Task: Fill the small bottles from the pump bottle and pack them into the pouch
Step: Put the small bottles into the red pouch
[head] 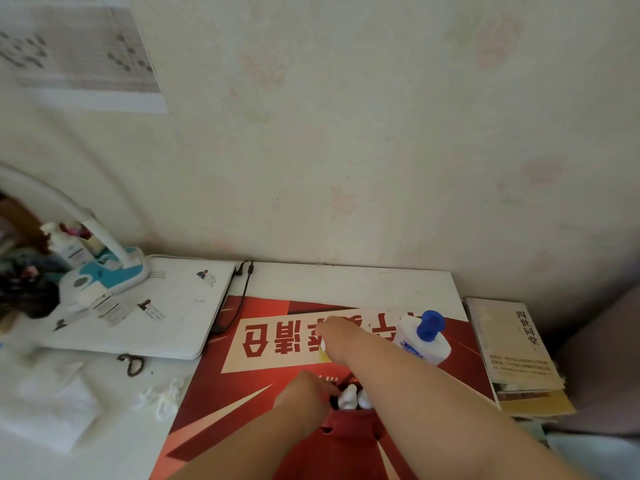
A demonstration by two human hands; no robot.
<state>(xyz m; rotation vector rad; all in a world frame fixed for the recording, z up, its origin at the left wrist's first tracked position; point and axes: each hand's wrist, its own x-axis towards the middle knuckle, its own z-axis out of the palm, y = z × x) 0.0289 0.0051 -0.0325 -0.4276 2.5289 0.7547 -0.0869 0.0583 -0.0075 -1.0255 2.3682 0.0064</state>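
A dark red pouch (346, 427) lies open on the red poster near the front edge. Two small white bottles (349, 397) stand in its mouth, tops showing. My left hand (306, 393) pinches the pouch's left rim and holds it open. My right hand (337, 336) reaches further back, its fingers curled down over another small bottle (323, 355), of which only a white and yellowish bit shows. The white pump bottle (427, 344) with a blue pump head stands just right of my right forearm.
A red poster (249, 386) covers the white desk. A white laptop (166, 306) with a lamp base (110, 271) on it sits left. A black cable (240, 299) runs beside it. Books (516, 351) are stacked at the right, tissues (55, 403) and scissors (131, 364) at the left front.
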